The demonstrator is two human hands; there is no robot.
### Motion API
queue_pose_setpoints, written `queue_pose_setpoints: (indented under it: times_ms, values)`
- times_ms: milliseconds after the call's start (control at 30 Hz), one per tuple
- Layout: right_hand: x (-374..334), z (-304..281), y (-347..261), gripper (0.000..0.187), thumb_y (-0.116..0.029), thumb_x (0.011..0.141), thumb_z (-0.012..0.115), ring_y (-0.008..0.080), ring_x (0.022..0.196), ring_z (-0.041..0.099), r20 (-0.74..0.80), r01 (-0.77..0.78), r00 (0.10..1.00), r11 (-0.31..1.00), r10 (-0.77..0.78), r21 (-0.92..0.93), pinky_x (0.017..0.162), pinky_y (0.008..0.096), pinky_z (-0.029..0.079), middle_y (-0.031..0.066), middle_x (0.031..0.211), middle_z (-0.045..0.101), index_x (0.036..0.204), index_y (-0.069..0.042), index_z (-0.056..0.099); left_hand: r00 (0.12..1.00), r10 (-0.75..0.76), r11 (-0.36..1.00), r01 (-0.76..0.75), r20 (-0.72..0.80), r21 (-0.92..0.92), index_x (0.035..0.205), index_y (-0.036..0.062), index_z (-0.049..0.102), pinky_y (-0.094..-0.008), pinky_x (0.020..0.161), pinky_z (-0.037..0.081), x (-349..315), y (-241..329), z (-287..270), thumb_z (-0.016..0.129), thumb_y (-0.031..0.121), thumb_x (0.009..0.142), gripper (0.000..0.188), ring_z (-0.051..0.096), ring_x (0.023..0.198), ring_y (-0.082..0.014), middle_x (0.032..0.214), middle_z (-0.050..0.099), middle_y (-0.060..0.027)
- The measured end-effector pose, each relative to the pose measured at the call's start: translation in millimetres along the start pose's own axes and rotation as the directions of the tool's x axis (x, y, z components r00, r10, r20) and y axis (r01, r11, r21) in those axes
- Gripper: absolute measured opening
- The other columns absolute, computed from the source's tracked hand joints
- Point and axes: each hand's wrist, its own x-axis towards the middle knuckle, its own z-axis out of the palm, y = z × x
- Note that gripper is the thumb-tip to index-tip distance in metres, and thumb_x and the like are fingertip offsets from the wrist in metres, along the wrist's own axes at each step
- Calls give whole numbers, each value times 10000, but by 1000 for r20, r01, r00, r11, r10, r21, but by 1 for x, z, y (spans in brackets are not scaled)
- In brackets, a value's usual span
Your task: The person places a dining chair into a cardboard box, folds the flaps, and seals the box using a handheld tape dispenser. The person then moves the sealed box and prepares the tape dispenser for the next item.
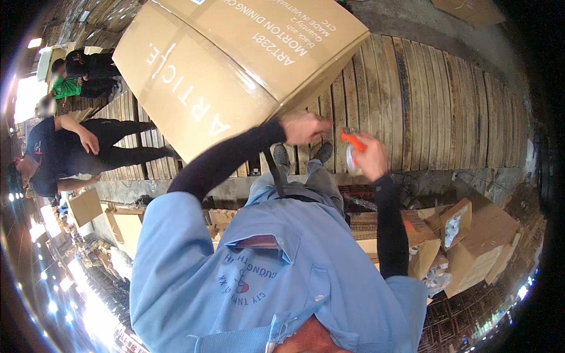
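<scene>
A large brown cardboard carton [229,65] with clear tape along its seam stands in front of me, toward the left. My left hand [305,127] is beside its near right corner, fingers curled together. Whether anything is between those fingers is too small and blurred to make out. To the right of it, my right hand [372,156] grips an orange tape dispenser [352,141] with a roll of tape in it. The dispenser is held in the air, apart from the carton.
Under the carton and my feet lies a wooden slat platform [435,106]. Several people stand at the left, the nearest a person in dark clothes [88,144]. Opened cardboard boxes [479,247] holding packing scraps are behind me on the right.
</scene>
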Motion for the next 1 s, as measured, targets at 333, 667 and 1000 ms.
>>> queue_pose_setpoints:
  times_ms: [333,667,1000]
  values:
    - [-39,-10,-248,366,-104,745,707,347,944,690,-230,525,842,839,-488,142,826,411,565,142,1280,654,1104,-35,706,52,-540,812,295,-840,-504,1263,-52,594,-449,1111,381,-250,-100,37,601,89,931,361,502,1311,-355,1403,560,-193]
    - [-22,73,-281,236,-131,734,677,332,804,697,76,453,890,855,-449,-254,753,443,573,114,1081,660,958,-74,726,258,-332,880,431,-907,-199,1150,-23,610,-533,1159,276,-245,-99,33,595,182,952,286,452,1357,-364,1438,532,-157]
    - [-183,50,-103,272,-133,723,685,376,906,698,66,28,998,974,-14,-224,792,442,571,156,1103,719,981,-127,771,464,69,990,78,-883,118,1329,31,578,-555,1213,192,-235,-52,35,617,262,962,435,375,1447,-363,1563,397,-182]
